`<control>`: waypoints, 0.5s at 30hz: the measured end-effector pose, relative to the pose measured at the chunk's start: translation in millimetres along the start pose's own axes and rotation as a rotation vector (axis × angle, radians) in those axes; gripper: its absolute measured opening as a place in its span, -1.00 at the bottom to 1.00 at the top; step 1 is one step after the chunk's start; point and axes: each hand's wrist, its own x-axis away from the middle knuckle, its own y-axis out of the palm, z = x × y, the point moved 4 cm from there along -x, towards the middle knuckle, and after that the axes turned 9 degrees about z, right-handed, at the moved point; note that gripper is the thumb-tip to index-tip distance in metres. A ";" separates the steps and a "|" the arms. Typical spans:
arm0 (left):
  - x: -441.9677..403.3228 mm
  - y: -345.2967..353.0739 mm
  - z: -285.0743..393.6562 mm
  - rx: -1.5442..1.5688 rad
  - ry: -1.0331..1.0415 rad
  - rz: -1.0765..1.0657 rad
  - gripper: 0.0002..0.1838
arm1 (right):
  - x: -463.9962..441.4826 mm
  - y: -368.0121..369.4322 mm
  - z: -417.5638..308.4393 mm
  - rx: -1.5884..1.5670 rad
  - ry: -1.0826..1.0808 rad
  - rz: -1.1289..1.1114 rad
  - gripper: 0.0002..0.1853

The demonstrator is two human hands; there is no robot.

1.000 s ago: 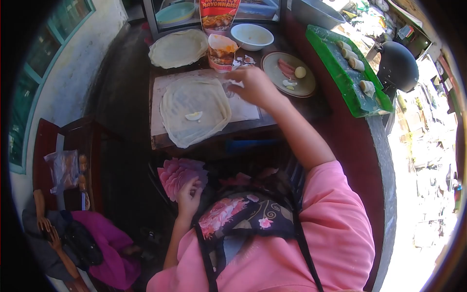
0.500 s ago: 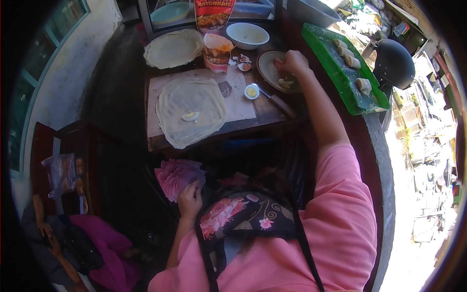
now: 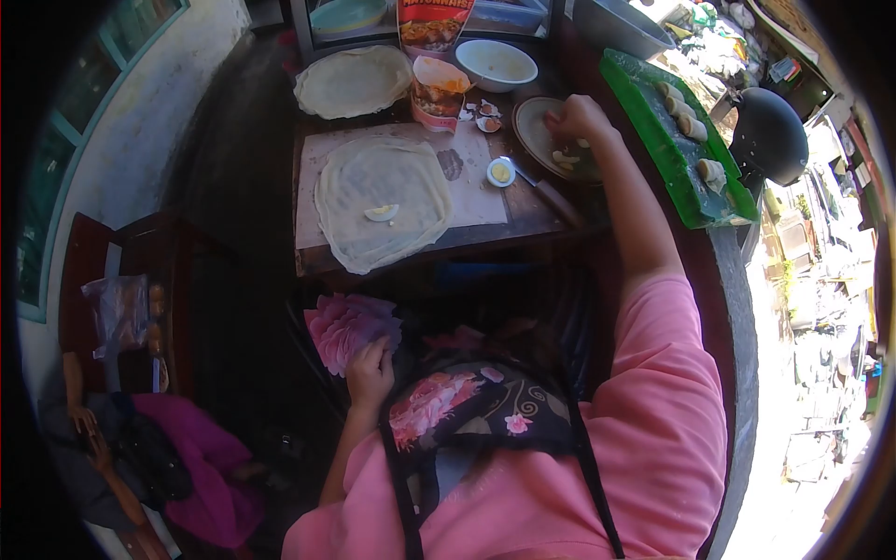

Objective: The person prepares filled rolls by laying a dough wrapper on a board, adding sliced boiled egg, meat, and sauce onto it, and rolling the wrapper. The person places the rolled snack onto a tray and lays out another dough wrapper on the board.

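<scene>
Right hand at the plate's contents, fingers bent downward; grip cannot be determined.
Relative to the plate [image 3: 530, 142]: halved egg [image 3: 500, 172] near; thin wrapper [image 3: 383, 173] farther left; left hand [image 3: 371, 371] nearer wearer, at floral cloth [image 3: 343, 329], grip undetermined.

"How does the dough sheet [image 3: 378, 173] look?"
"Pale, thin, spread flat; an egg wedge [image 3: 382, 214] lies near its middle."
"And the plate [image 3: 528, 131]?"
"Right of it, partly hidden, holding small pale pieces [image 3: 563, 160]."
</scene>
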 end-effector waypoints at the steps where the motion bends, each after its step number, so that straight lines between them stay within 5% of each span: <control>1: 0.2 -0.2 0.2 0.002 0.000 0.005 -0.73 | -0.3 0.4 -0.2 -0.003 0.003 -0.005 -0.62; 10: 2.8 -1.5 -0.6 0.044 -0.013 0.032 -0.74 | 14.6 -11.4 -16.6 0.128 0.063 0.152 -0.72; 15: -0.5 -2.3 2.6 -0.007 0.034 0.036 -0.77 | 55.0 -51.3 -76.3 -0.311 -0.241 0.247 -0.76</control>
